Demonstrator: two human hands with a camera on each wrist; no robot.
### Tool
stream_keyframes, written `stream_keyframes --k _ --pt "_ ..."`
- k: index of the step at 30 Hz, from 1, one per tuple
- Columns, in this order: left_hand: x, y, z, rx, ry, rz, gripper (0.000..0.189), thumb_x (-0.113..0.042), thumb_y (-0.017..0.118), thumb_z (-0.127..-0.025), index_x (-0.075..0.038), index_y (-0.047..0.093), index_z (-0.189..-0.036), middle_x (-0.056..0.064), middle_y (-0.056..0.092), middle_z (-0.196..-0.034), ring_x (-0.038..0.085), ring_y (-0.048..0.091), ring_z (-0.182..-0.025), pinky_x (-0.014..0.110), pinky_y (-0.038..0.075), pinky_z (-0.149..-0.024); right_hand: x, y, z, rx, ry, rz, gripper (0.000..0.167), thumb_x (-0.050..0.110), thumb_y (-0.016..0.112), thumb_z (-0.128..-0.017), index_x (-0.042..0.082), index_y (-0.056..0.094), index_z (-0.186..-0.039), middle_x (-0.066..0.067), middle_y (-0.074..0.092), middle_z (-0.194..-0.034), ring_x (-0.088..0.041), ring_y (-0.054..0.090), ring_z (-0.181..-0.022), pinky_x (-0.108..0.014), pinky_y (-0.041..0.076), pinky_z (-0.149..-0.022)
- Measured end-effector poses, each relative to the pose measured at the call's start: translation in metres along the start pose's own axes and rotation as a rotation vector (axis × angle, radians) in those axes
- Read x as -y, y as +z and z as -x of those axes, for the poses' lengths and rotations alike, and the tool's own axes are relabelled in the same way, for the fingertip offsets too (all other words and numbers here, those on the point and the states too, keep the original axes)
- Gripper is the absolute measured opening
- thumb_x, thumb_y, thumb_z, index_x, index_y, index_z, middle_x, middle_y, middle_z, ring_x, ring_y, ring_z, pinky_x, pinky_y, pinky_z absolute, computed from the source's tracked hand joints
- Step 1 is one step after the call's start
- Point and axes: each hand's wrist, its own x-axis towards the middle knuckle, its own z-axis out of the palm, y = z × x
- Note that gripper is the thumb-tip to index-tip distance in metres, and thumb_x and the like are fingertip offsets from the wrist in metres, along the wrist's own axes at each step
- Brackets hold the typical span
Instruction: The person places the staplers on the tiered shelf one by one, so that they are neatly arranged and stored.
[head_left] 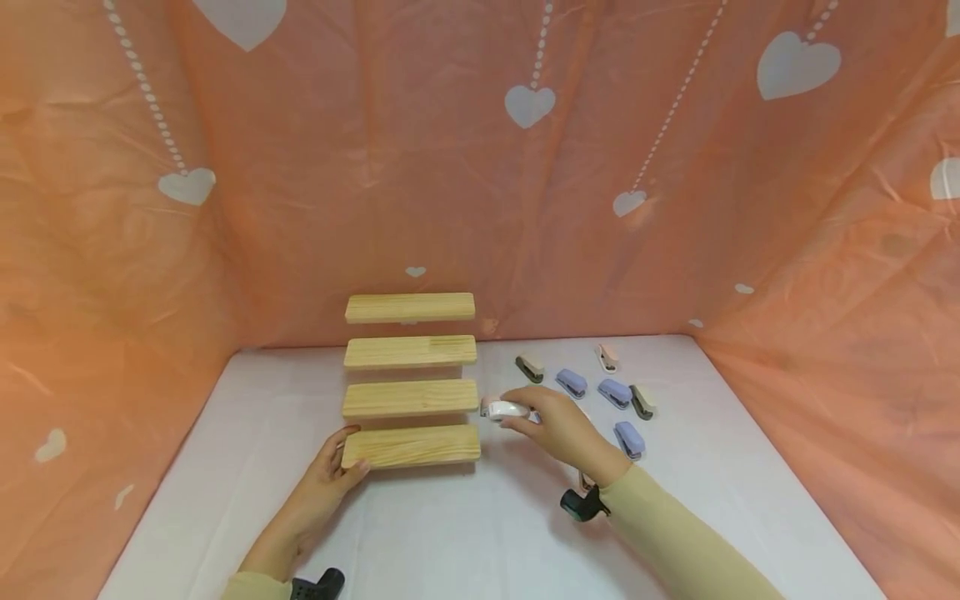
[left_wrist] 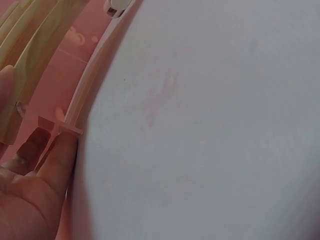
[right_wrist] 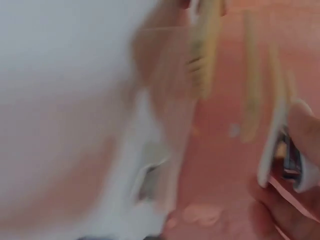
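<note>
A four-tier stand of pale wooden boards rises in steps on the table. My left hand grips the left end of its lowest board, thumb on the front and fingers behind. In the left wrist view, fingertips touch a thin clear piece by the stand. My right hand pinches a small white stapler, raised just right of the stand's lower boards. The right wrist view shows that stapler between thumb and fingers, its metal inside visible; that view is blurred.
Right of the stand lie several small staplers: purple ones, cream-and-dark-green ones and a pink one. Another is partly hidden under my right wrist. Orange cloth with white hearts walls the white table at back and sides.
</note>
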Motion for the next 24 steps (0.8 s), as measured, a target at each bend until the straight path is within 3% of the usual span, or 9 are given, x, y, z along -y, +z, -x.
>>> stream_keyframes --k 7,10,14,21,24 --pt "0.002 -0.001 0.001 -0.010 -0.013 0.050 0.070 -0.014 0.061 -0.096 -0.011 0.018 -0.150 0.028 0.025 -0.152 0.036 0.031 -0.136 0.025 0.036 -0.103 0.038 0.000 -0.049 -0.251 -0.105 -0.007 0.033 0.030 0.075 -0.086 0.013 0.064 -0.112 0.005 0.064 -0.095 -0.012 0.058 -0.082 -0.030 0.051 -0.065" --pt "0.002 0.000 0.001 -0.014 -0.016 0.053 0.068 -0.016 0.062 -0.095 -0.014 0.020 -0.149 0.026 0.024 -0.153 0.035 0.034 -0.135 0.026 0.037 -0.102 0.055 0.001 -0.071 -0.311 -0.154 -0.002 0.031 0.030 0.074 -0.086 0.013 0.064 -0.110 0.004 0.065 -0.094 -0.011 0.058 -0.079 -0.026 0.049 -0.063" --pt "0.000 0.001 0.000 -0.013 -0.017 0.058 0.065 -0.015 0.062 -0.095 -0.015 0.023 -0.148 0.025 0.022 -0.155 0.036 0.035 -0.134 0.028 0.038 -0.102 0.072 0.005 -0.099 -0.309 -0.162 0.020 0.031 0.036 0.071 -0.088 0.015 0.064 -0.110 0.006 0.065 -0.093 -0.007 0.056 -0.074 -0.023 0.047 -0.061" --pt "0.001 0.003 -0.001 -0.025 -0.033 0.101 0.063 -0.011 0.062 -0.094 -0.016 0.026 -0.146 0.022 0.018 -0.157 0.036 0.029 -0.138 0.041 0.029 -0.110 0.083 0.023 -0.153 -0.269 -0.049 -0.004 0.037 0.043 0.064 -0.091 0.015 0.061 -0.115 0.002 0.067 -0.100 -0.008 0.061 -0.076 -0.022 0.050 -0.061" --pt "-0.001 0.003 0.000 -0.020 -0.026 0.105 0.063 -0.010 0.061 -0.095 -0.015 0.025 -0.147 0.022 0.018 -0.157 0.037 0.026 -0.139 0.047 0.026 -0.112 0.085 0.029 -0.172 -0.277 -0.021 -0.011 0.044 0.045 0.061 -0.093 0.015 0.057 -0.124 0.003 0.067 -0.101 -0.008 0.061 -0.075 -0.023 0.049 -0.060"
